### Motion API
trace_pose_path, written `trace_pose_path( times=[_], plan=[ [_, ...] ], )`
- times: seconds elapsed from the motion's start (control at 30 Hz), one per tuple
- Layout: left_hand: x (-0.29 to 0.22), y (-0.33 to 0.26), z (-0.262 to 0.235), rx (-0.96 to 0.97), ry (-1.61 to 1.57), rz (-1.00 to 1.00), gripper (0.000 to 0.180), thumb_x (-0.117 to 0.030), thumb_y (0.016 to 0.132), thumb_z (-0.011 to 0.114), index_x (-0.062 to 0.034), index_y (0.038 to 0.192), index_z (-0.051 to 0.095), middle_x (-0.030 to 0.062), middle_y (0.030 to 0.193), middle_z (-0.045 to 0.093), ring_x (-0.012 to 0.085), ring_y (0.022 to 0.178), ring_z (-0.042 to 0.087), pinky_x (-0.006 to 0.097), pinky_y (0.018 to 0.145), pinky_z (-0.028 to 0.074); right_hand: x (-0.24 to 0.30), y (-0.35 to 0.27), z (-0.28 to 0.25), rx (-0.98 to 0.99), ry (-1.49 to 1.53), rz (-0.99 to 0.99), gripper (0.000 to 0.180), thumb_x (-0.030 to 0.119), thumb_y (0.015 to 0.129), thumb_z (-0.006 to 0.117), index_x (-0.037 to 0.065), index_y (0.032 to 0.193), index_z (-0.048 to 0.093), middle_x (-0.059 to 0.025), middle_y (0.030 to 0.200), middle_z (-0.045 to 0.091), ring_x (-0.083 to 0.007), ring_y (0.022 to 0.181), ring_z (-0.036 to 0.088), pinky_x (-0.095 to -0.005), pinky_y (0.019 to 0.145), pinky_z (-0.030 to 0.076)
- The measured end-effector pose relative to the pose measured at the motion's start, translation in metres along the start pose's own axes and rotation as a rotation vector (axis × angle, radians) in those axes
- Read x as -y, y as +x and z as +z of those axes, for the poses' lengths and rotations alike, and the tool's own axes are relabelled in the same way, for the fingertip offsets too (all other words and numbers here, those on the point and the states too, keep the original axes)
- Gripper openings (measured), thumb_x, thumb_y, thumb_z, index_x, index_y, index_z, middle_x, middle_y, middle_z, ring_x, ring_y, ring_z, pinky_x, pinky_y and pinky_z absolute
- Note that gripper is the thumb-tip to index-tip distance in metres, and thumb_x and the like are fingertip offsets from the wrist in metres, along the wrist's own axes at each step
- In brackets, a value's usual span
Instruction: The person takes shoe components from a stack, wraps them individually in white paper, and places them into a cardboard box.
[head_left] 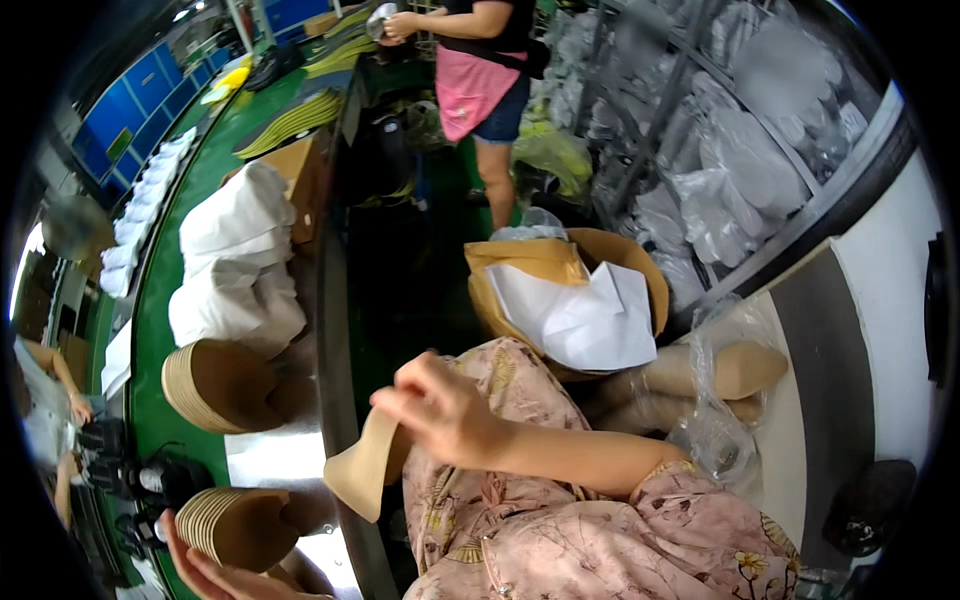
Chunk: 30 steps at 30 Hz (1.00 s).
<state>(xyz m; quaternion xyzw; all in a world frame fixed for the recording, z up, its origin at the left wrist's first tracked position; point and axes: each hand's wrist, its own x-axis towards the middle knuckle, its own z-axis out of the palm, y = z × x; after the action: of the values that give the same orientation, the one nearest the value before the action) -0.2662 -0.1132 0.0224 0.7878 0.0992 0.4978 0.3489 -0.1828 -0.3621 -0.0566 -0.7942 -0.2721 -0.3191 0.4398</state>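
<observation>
In front of my body, my right hand (445, 412) is closed on a single tan, curved, thin piece (362, 468), shaped like a shoe heel counter. It is pinched at its upper end and hangs beside the metal bench edge. My left hand (222, 578) is low at the left, its visible fingers stretched out and holding nothing that I can see. It lies just below a stack of like tan pieces (240, 525) nested together on the bench. A second nested stack (218, 388) sits farther along. The lower frame edge cuts off part of my left hand.
White cloth-like bundles (235, 255) stand past the stacks, beside a green conveyor (165, 320) with a metal edge. An opened carton (655, 285) with white paper is ahead of me. Clear plastic (715, 410) hangs right of my lap. Another person (490, 90) stands beyond; bagged goods (735, 150) fill a rack.
</observation>
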Motion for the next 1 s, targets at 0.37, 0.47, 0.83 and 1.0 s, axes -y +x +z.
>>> trace_pose_path(
  times=[0.37, 0.47, 0.83, 1.0],
  plan=[
    [0.019, -0.153, 0.193, 1.702, -0.993, -1.344, 0.057, -0.044, 0.093, 0.043, 0.0047, 0.122, 0.049, 0.0131, 0.120, 0.055, 0.0198, 0.110, 0.053, 0.031, 0.093, 0.041, -0.100, -0.080, -0.068, -0.344, 0.993, 0.902, 0.010, 0.011, 0.093, 0.047, 0.008, 0.100, 0.054, -0.0059, 0.085, 0.058, -0.0134, 0.077, 0.057, -0.0252, 0.069, 0.048],
    [-0.003, -0.188, 0.199, 1.607, -0.836, -1.554, 0.057, -0.047, 0.091, 0.047, 0.0002, 0.122, 0.050, 0.0071, 0.116, 0.057, 0.0132, 0.103, 0.055, 0.026, 0.086, 0.044, -0.112, -0.093, -0.063, -0.446, 1.302, 0.896, 0.013, 0.010, 0.091, 0.047, 0.007, 0.101, 0.054, -0.0083, 0.091, 0.058, -0.0168, 0.083, 0.057, -0.0273, 0.071, 0.047],
    [0.004, -0.203, 0.219, 1.201, -0.918, -1.562, 0.036, -0.026, 0.088, 0.059, -0.0019, 0.114, 0.052, 0.0084, 0.111, 0.059, 0.0208, 0.100, 0.057, 0.038, 0.089, 0.045, -0.240, -0.182, -0.074, -0.242, 0.482, 1.271, 0.018, 0.004, 0.083, 0.053, 0.001, 0.101, 0.059, -0.0079, 0.090, 0.062, -0.0159, 0.081, 0.059, -0.0283, 0.075, 0.049],
    [0.004, -0.194, 0.230, 1.182, -0.849, -1.587, 0.042, -0.029, 0.091, 0.052, -0.0007, 0.122, 0.047, 0.0097, 0.116, 0.057, 0.0232, 0.105, 0.055, 0.040, 0.091, 0.044, -0.369, -0.307, -0.119, -0.649, -0.245, 1.557, 0.026, 0.012, 0.078, 0.062, 0.000, 0.100, 0.057, -0.0129, 0.087, 0.062, -0.0226, 0.073, 0.060, -0.0321, 0.061, 0.047]
  ],
)
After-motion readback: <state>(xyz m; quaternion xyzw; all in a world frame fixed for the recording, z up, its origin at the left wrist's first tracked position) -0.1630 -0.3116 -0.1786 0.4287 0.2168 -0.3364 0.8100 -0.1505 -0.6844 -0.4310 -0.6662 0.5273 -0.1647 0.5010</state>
